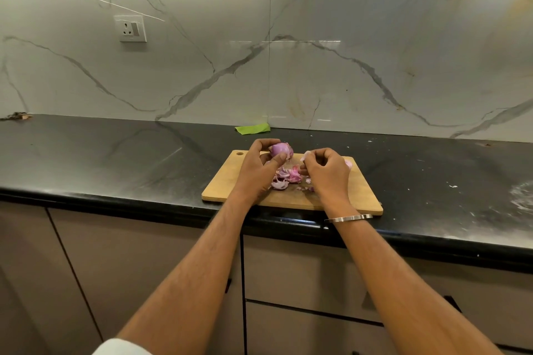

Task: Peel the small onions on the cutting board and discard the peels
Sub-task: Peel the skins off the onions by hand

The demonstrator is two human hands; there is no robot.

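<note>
From the head view, looking down over both forearms, the person stands at a black countertop (115,158) with a wooden cutting board (227,181) set near its front edge. The left hand (256,170) holds a small purple onion (281,150) just above the far side of the board, thumb and fingers curled round it so that its shiny upper half shows. The right hand (326,170), a thin metal bangle (347,218) on its wrist, has its fingers bunched narrow, and a pale scrap of skin (305,155) seems pinched at their tips, just beside the onion but apart from it. Between the two hands a loose pile of peels (285,176) lies on the board, with smaller flakes scattered beside it. Something pale pink (348,164) peeps out behind the right hand; it may be another onion, though I cannot tell. A green scrap (253,129) lies at the foot of the marble wall. To my eye the peeling is well under way on this onion. To do it well, I would let the pinched scrap fall onto the pile rather than off the board, turn the onion in the left hand to find any dry skin left, and lift it from the root end with a fingernail, pulling along the bulb so the layer comes away whole. No bin shows here, so the peels are best kept gathered.
</note>
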